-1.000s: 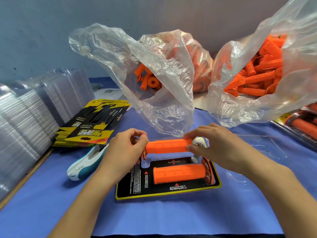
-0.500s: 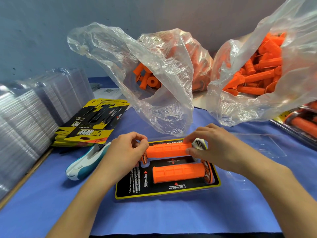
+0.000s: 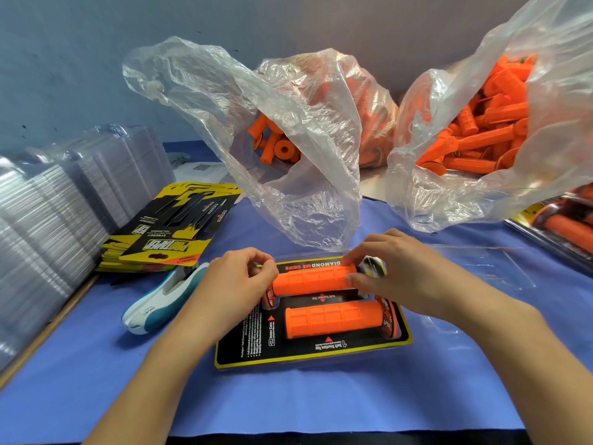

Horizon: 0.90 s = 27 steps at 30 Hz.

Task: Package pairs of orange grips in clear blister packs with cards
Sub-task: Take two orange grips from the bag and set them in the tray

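Already one orange grip (image 3: pixel 333 317) lies seated on the card (image 3: pixel 308 356), while both hands, left hand (image 3: pixel 239 277) and right hand (image 3: pixel 394 268), pinch the second grip (image 3: pixel 313 279) at its ends, apparently seating it; closing the pack remains.

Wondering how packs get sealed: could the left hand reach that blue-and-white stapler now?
Probably yes: the stapler lies uncovered just beside the left hand, though its fingers now hold the upper grip.

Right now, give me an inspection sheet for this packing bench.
Surface: blue cloth, partly covered.
Job's things: upper grip held at the printed card's far side; lower grip seated on it; card stack and blister stacks left; left grip bag, right grip bag behind.
Clutter: stapler beside card stack.
Hands: left hand and right hand hold the upper grip's ends.
Cables: nothing seen.
Surroundings: blue-grey wall; finished packs at right edge.
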Motion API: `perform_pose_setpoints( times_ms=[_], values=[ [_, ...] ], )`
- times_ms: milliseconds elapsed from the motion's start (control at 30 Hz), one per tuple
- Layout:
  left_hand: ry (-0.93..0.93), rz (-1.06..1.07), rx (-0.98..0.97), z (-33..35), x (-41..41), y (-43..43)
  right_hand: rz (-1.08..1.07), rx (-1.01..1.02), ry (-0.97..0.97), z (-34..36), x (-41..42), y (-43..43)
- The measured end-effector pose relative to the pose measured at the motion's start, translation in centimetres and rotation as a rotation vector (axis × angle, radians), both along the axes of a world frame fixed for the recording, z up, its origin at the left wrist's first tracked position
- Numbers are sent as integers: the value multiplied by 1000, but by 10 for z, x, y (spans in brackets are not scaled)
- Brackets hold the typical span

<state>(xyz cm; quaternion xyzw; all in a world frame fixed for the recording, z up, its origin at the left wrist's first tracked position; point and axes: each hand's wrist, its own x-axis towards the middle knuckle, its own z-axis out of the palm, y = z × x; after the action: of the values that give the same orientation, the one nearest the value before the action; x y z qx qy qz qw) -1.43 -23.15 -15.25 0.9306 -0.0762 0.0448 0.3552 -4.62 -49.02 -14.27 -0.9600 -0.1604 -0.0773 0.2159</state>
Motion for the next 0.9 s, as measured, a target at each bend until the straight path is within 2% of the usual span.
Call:
perform_pose_setpoints(
  times_ms=[300, 467, 700, 900],
  values=[
    [-36, -6, 74, -1, -2, -2, -15, -6, 17, -3, 0, -2],
    [-58, 3, 103, -4, 0, -1, -52, -78, -4, -2, -3, -5],
    [-97, -10, 189, -7, 2, 0, -105, -66, -12, -2, -7, -11],
    [-128, -7, 184, -7, 3, 1, -97, 0, -40, 4, -9, -10]
  ],
)
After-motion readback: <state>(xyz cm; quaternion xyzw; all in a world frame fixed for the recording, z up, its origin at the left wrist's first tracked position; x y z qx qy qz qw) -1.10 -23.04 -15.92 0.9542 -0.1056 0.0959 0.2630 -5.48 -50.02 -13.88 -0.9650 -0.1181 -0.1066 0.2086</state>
